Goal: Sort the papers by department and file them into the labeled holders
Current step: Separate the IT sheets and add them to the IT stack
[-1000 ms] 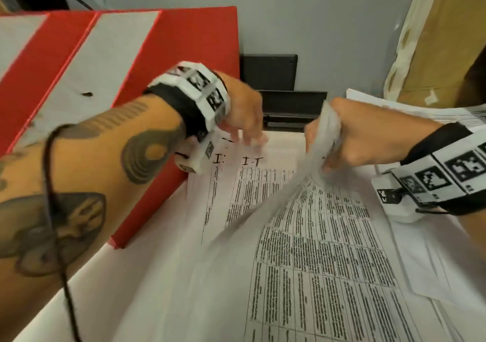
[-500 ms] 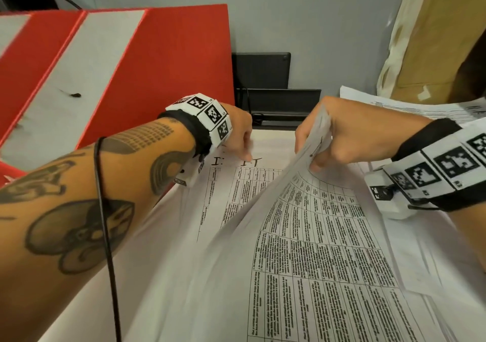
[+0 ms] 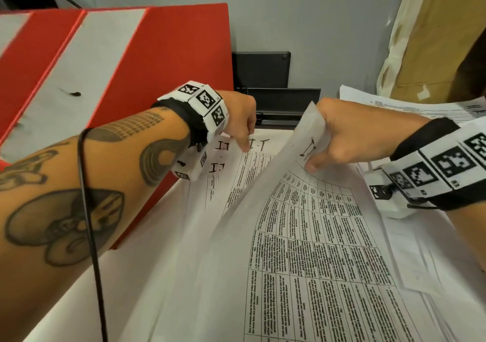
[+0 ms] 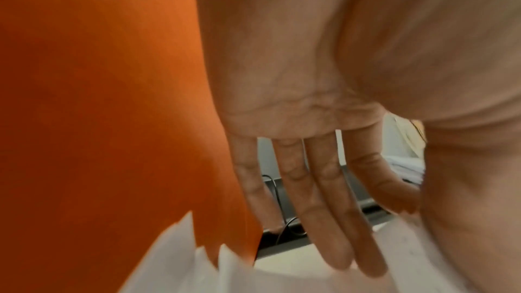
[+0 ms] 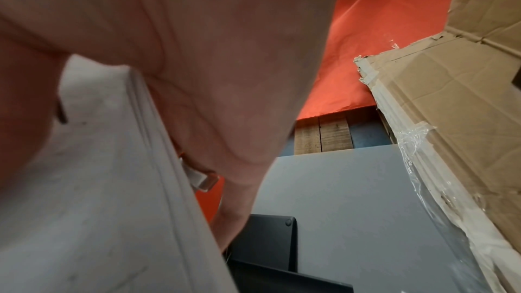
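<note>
A stack of printed papers (image 3: 310, 263) with tables of text lies in front of me. My right hand (image 3: 319, 157) grips the top edge of several lifted sheets (image 3: 307, 128) and peels them up to the right; the right wrist view shows the sheets' edges (image 5: 158, 153) pinched under the palm. My left hand (image 3: 246, 146) reaches down with straight fingers (image 4: 332, 242) touching the uncovered sheet (image 3: 236, 184), which is headed "I.T". Red holders (image 3: 163, 52) with white labels stand at the left, right beside the left wrist.
A black tray (image 3: 263, 73) stands against the grey partition (image 3: 302, 21) behind the stack. More papers (image 3: 394, 105) lie at the right, below a taped cardboard box (image 5: 465, 75). The red holder wall (image 4: 98, 97) is close to my left hand.
My left hand has come down onto the uncovered "I.T" sheet. The right hand keeps holding the lifted sheets in about the same place.
</note>
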The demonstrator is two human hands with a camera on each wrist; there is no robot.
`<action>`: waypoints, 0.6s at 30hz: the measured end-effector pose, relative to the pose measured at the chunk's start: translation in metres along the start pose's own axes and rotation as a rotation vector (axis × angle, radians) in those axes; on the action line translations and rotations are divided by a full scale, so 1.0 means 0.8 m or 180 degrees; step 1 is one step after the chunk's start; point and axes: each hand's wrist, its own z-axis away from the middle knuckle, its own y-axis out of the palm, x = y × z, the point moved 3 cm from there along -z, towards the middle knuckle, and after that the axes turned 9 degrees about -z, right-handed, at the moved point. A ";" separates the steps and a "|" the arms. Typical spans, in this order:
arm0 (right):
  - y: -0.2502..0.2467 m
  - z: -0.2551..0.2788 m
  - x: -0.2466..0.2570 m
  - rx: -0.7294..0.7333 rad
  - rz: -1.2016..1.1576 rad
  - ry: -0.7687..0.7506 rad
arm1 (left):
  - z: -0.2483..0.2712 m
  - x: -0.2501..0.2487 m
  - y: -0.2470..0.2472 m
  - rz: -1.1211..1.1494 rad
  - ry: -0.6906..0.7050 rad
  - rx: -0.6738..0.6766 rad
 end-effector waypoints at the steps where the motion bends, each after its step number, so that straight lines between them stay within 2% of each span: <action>1: -0.001 0.000 -0.002 -0.0045 0.0071 0.0082 | 0.004 0.000 -0.007 0.0164 -0.0017 -0.0012; 4: -0.006 -0.004 -0.004 -0.0401 0.0269 0.0236 | 0.021 -0.003 -0.031 0.0722 0.0098 -0.0111; 6: -0.014 -0.008 -0.010 -0.0890 0.0414 0.0269 | 0.035 -0.011 -0.048 0.1099 0.0323 -0.0202; 8: -0.019 -0.009 -0.013 -0.1289 0.0528 0.0250 | 0.048 -0.023 -0.062 0.1702 0.0670 -0.0012; 11: -0.022 -0.008 -0.015 -0.1284 0.0632 -0.0041 | 0.069 -0.030 -0.071 0.2584 0.1130 0.0510; 13: -0.026 -0.005 -0.016 -0.1279 0.0457 -0.0113 | 0.072 -0.019 -0.069 0.2912 0.1179 0.0621; 14: -0.026 -0.004 -0.016 -0.1217 0.0256 -0.0148 | 0.068 -0.012 -0.065 0.2972 0.1067 0.0608; 15: -0.026 -0.004 -0.016 -0.1125 0.0076 -0.0180 | 0.062 -0.006 -0.057 0.2834 0.0870 0.0581; 16: -0.024 -0.003 -0.014 -0.1011 -0.0025 -0.0223 | 0.053 -0.001 -0.047 0.2376 0.0632 0.0547; 18: -0.019 -0.003 -0.011 -0.0727 0.0067 -0.0321 | 0.034 0.002 -0.023 0.0724 0.0192 0.0679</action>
